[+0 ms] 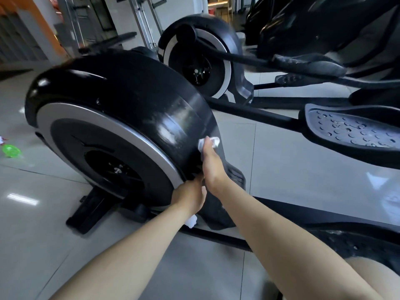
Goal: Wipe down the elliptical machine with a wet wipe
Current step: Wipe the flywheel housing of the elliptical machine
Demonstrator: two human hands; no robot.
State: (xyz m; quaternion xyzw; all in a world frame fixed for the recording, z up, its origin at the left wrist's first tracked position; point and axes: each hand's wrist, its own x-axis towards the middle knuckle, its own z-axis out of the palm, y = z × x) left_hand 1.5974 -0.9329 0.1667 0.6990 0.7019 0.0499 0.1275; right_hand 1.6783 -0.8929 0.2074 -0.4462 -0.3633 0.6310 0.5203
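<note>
Head view: the wet wipe (211, 142) sits bunched on the rear curve of the elliptical's black flywheel housing (121, 87), pressed under the straight fingers of my right hand (213, 167). My left hand (190, 195), lower and nearer me, grips a second wipe (191, 221) at the housing's bottom edge. The curve climbs up-left from the right hand.

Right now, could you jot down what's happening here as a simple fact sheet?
Place: tiled gym floor
Machine: black elliptical, flywheel housing in front
Right hand: presses a white wipe on the housing's curved rim
Left hand: holds a white wad, low at the housing's edge
Nearby: pedal at right; second elliptical behind; green object on floor
</note>
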